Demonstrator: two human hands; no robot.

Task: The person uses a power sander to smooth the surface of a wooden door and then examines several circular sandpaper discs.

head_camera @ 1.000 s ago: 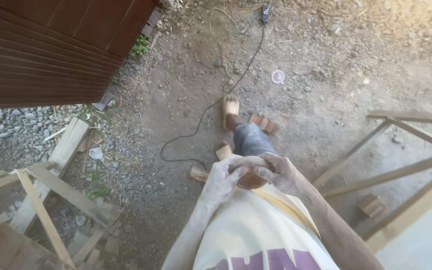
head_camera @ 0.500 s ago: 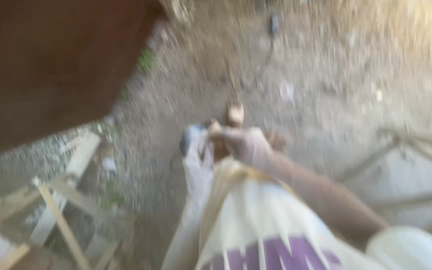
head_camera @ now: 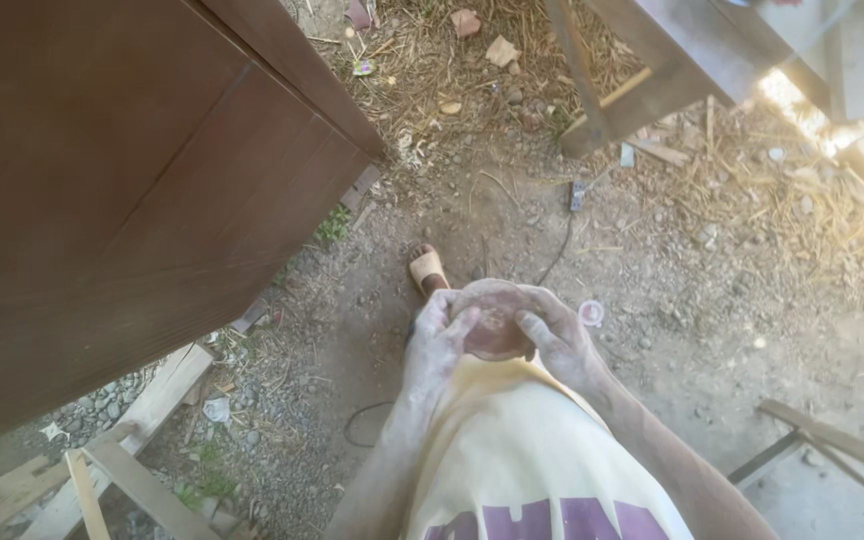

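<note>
In the head view both my dusty hands meet in front of my cream shirt. My left hand and my right hand are wrapped around a round brownish disc, about palm-sized, with the fingers overlapping its face. What the disc is made of I cannot tell. Just beyond my hands my foot in a tan sandal stands on the dirt.
A large dark brown wooden cabinet fills the left side. A black cord runs over the dirt ground to a plug. Wooden frames lie at the lower left, top right and lower right. A small round lid lies by my right hand.
The view has swung up and forward, bringing the cabinet closer and a new frame into sight at the top. My hands stay together on the disc, now turned more face up.
</note>
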